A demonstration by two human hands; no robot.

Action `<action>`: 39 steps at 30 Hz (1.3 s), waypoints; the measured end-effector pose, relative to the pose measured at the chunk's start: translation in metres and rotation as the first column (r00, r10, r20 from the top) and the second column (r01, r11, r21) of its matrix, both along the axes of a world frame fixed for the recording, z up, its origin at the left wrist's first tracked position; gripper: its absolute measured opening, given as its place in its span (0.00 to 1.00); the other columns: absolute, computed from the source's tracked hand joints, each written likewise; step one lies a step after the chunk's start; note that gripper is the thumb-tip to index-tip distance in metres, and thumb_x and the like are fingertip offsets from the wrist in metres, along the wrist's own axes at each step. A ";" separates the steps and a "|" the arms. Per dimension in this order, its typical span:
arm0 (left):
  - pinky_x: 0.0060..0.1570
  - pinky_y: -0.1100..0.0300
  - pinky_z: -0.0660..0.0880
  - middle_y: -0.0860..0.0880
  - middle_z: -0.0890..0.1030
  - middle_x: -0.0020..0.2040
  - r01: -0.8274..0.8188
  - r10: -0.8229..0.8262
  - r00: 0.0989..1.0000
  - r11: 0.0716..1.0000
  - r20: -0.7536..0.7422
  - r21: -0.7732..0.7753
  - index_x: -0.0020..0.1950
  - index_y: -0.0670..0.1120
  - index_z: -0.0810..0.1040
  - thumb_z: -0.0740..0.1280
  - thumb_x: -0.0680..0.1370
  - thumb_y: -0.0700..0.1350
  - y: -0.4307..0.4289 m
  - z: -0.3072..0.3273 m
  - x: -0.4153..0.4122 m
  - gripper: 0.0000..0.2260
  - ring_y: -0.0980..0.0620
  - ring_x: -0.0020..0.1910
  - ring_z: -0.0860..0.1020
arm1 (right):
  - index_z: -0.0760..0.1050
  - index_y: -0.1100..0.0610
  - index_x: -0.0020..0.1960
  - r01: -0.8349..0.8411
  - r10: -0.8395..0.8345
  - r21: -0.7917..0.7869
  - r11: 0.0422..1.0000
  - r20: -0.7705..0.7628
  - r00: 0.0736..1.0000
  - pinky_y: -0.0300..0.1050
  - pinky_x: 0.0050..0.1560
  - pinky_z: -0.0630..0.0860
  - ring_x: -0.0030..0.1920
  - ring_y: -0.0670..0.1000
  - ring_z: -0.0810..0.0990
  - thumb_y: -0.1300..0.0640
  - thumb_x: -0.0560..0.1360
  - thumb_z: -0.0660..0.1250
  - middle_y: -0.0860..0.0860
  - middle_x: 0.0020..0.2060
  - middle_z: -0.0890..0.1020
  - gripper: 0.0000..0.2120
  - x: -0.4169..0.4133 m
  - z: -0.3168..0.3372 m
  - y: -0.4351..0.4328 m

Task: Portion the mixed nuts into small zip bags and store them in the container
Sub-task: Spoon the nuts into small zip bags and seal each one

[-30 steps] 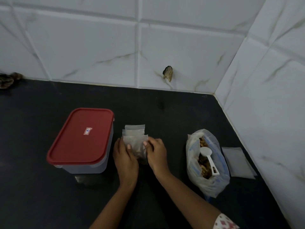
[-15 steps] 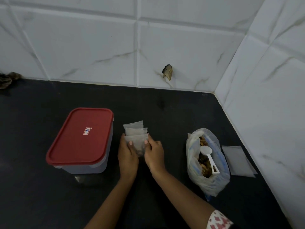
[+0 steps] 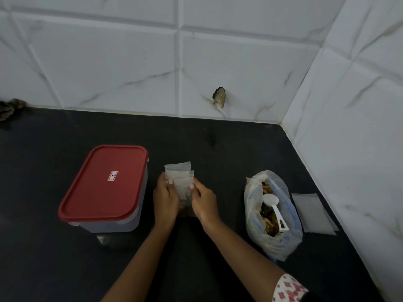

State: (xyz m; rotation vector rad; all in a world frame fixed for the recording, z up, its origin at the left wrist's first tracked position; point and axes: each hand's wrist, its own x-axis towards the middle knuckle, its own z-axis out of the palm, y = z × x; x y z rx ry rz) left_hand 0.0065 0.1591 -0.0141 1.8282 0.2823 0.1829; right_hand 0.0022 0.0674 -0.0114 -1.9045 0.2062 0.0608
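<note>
a small stack of filled zip bags (image 3: 179,175) is held upright on the black counter (image 3: 218,149), pinched at its sides between the left hand (image 3: 165,198) and the right hand (image 3: 204,201), thumbs laid on the front bag. the container (image 3: 104,188), closed by its red lid (image 3: 103,182), is seen just left of the hands. to the right, the open bag of mixed nuts (image 3: 272,214) holds a white scoop (image 3: 274,209); empty zip bags (image 3: 313,212) lie flat beside it.

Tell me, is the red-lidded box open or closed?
Closed: the red lid sits flat across the clear container, covering its whole top.
</note>
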 end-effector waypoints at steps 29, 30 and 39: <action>0.72 0.56 0.37 0.44 0.43 0.77 0.281 -0.503 0.864 0.533 0.031 0.798 0.76 0.41 0.42 0.47 0.82 0.52 -0.127 0.054 -0.002 0.28 0.50 0.76 0.42 | 0.73 0.61 0.64 0.316 0.032 -0.879 0.357 0.350 0.936 0.55 0.63 0.70 0.62 0.55 0.76 0.50 0.76 0.51 0.56 0.61 0.78 0.23 -0.013 0.065 -0.161; 0.72 0.56 0.37 0.44 0.43 0.77 0.293 -0.534 0.845 0.496 0.021 0.817 0.76 0.41 0.42 0.46 0.82 0.52 -0.138 0.055 -0.005 0.27 0.50 0.76 0.42 | 0.73 0.61 0.64 0.324 0.004 -0.878 0.353 0.347 0.938 0.55 0.62 0.70 0.62 0.56 0.76 0.51 0.76 0.51 0.56 0.61 0.78 0.23 -0.017 0.065 -0.171; 0.73 0.51 0.55 0.40 0.65 0.72 0.397 -0.758 0.651 0.299 -0.037 0.868 0.72 0.36 0.62 0.53 0.78 0.45 -0.236 0.052 -0.047 0.24 0.43 0.72 0.63 | 0.64 0.60 0.71 0.326 -0.271 -0.735 0.594 0.198 0.942 0.44 0.67 0.62 0.68 0.54 0.68 0.60 0.80 0.53 0.56 0.68 0.70 0.19 -0.057 0.059 -0.248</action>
